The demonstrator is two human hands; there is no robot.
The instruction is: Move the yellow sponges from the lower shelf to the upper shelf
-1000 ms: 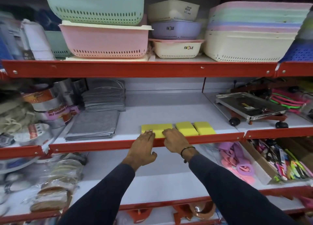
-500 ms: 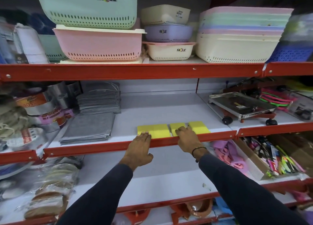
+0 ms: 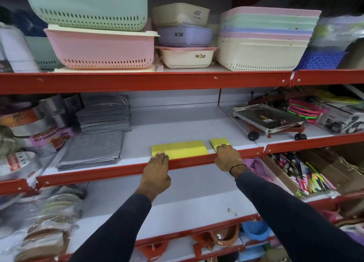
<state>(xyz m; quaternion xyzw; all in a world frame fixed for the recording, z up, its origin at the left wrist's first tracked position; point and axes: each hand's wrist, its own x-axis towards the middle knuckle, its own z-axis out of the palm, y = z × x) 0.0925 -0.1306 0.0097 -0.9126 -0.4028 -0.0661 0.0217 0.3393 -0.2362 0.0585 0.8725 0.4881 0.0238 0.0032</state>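
Note:
A row of yellow sponges [image 3: 181, 148] lies flat at the front edge of the white middle shelf [image 3: 177, 122], just behind its red lip. One more yellow sponge [image 3: 219, 141] sits a small gap to the right of the row. My left hand [image 3: 155, 175] reaches over the lip, with its flat fingertips resting on the row's left front corner. My right hand [image 3: 227, 157] has its fingers curled over the front of the separate sponge and hides part of it. No sponge shows on the white shelf below [image 3: 197, 194], under my forearms.
Grey cloths [image 3: 92, 147] lie left of the sponges, with a taller grey stack [image 3: 104, 116] and foil rolls [image 3: 29, 123] behind them. A steel wheeled tray [image 3: 269, 118] stands to the right. Plastic baskets [image 3: 100, 49] fill the top shelf. A box of pens [image 3: 307, 177] sits lower right.
My right hand has shifted rightward along the sponges to the rightmost one. The middle sponge now lies flush with the left ones. My left hand has stayed at the row's left end.

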